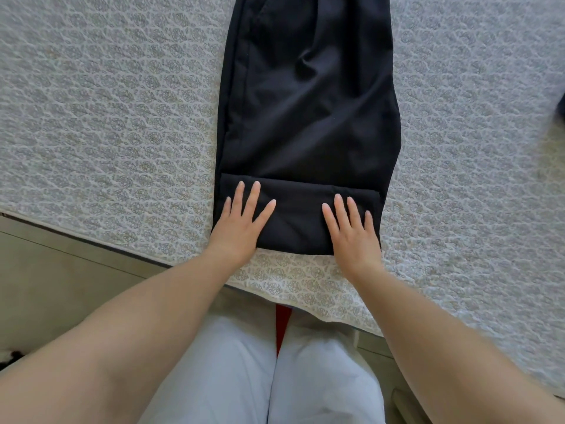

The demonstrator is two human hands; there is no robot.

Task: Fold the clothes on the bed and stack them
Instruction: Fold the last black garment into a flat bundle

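We press left hand point(241, 220) and right hand point(351, 228) flat, fingers straight, gripping nothing, on folded end of trousers point(308, 102) to set crease. Trousers run toward 12 o'clock on bed point(107, 117), near edge.

Under both flat palms, the black trousers point(308, 117) are matt woven cloth; around them the bedspread point(122, 133) looks quilted, textured fabric.
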